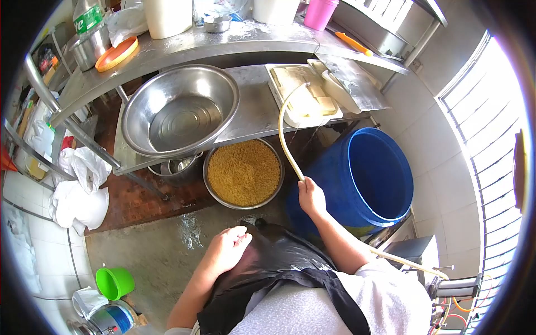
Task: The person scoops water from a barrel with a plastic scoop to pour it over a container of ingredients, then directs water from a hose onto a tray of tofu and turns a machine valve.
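My right hand (312,196) is closed around a pale yellow hose (286,134), which arches up and away from me. The hose's tip lies over a white tray (272,84) on the lower steel shelf. Pale, tofu-like blocks (297,78) sit in that tray, with wet shine around them; thin streams fall from the shelf edge below. My left hand (228,248) hovers in front of my black apron (273,251), fingers curled in with nothing visible in them. Beyond it, a round metal basin of yellow grain-like food (244,173) stands on the floor.
A blue barrel (329,184) stands right of the basin. A large steel bowl (181,111) sits on the lower shelf, near a tilted metal sheet (357,84). The upper shelf (268,39) holds several containers. A green bucket (115,283) lies lower left.
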`<state>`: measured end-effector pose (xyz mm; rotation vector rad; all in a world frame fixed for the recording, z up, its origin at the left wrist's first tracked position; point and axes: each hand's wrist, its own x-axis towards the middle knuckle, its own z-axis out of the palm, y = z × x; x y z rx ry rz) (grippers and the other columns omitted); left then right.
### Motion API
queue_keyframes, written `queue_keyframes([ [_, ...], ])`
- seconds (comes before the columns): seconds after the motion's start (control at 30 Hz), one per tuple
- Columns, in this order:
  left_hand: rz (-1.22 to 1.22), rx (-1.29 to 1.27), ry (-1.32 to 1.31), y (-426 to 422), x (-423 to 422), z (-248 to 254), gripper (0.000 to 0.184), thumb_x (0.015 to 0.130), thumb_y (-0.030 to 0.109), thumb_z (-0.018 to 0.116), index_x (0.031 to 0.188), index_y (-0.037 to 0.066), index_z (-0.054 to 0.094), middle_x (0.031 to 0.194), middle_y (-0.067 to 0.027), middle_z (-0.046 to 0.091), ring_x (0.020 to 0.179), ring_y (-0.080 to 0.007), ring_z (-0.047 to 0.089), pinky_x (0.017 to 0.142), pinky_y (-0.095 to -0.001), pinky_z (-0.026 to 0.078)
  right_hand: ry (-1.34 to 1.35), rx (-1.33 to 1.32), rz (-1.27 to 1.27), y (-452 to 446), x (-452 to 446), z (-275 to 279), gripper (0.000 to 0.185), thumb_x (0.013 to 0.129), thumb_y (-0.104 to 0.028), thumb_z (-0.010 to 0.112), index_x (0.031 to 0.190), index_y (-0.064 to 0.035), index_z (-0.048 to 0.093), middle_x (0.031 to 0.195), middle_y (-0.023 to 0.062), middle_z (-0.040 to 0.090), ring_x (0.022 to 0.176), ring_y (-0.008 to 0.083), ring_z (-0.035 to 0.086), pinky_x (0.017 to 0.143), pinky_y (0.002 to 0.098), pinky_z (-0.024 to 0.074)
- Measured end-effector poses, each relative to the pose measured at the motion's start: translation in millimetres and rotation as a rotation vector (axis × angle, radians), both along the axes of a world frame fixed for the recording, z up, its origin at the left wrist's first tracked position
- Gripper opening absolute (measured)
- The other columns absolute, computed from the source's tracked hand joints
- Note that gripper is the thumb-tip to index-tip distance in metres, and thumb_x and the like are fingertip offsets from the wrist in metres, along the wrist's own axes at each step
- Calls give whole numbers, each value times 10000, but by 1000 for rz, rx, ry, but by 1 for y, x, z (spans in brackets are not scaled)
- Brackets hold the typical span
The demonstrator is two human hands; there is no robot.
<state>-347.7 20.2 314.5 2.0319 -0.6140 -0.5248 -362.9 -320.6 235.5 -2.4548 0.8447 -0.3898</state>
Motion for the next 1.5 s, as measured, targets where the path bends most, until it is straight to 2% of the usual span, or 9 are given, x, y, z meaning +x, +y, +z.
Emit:
queue_keyframes([
  [0.07,23,-68,-10,-2,-1,-1,325,1032,263,713,1207,-11,709,995,-201,751,864,-308,736,807,-396,589,45,56,6,2,-1,6,365,1087,-337,587,1268,-43,705,1067,249,760,1016,464,734,899,517,582],
  [0.2,27,-74,-12,-2,-2,1,325,1033,266,714,1204,-10,707,994,-201,751,866,-310,736,806,-395,587,40,56,13,2,-3,3,338,1087,-368,567,1243,-98,696,1056,247,754,1007,472,724,888,554,567],
  [0.27,-4,20,7,-2,0,0,368,1021,248,753,1283,-10,721,1103,-192,793,934,-235,774,862,-352,610,48,44,19,3,-3,5,338,1085,-363,568,1245,-94,695,1053,241,757,1001,470,726,881,552,571],
  [0.37,-15,25,25,-3,1,2,365,1021,245,752,1283,-7,723,1103,-193,792,939,-238,774,864,-354,610,6,-11,30,-1,1,0,340,1080,-360,573,1252,-93,693,1056,239,760,1003,466,729,880,551,574],
  [0.8,-58,-11,-32,-13,6,-4,373,1025,255,749,1279,-17,721,1105,-193,789,938,-244,775,856,-352,612,-2,-12,54,-28,50,48,373,1069,-377,585,1278,-89,698,1096,244,761,1038,466,728,908,553,572],
  [0.97,114,-122,-40,-14,6,-12,343,1035,227,754,1275,-17,722,1049,-171,802,868,-185,760,808,-329,608,3,9,74,-27,47,43,365,1068,-380,587,1268,-98,706,1094,247,760,1041,467,727,912,551,572],
  [1.0,145,-134,-49,-14,5,-4,356,1032,237,742,1242,-50,721,1026,-207,790,878,-262,779,812,-373,618,18,12,81,-25,46,45,362,1068,-380,587,1264,-100,708,1095,248,760,1042,469,727,912,551,572],
  [1.43,168,-165,-43,-8,6,-3,326,1046,246,725,1212,-35,731,1023,-210,785,859,-266,770,798,-379,610,9,61,98,-25,44,43,352,1068,-364,597,1262,-93,712,1096,258,757,1046,472,726,914,548,572],
  [1.5,154,-174,-109,-7,5,-7,285,1051,217,733,1222,-11,728,939,-137,793,790,-166,733,745,-331,597,-46,17,69,-29,47,41,353,1068,-363,599,1263,-93,714,1089,251,760,1043,466,729,911,542,574],
])
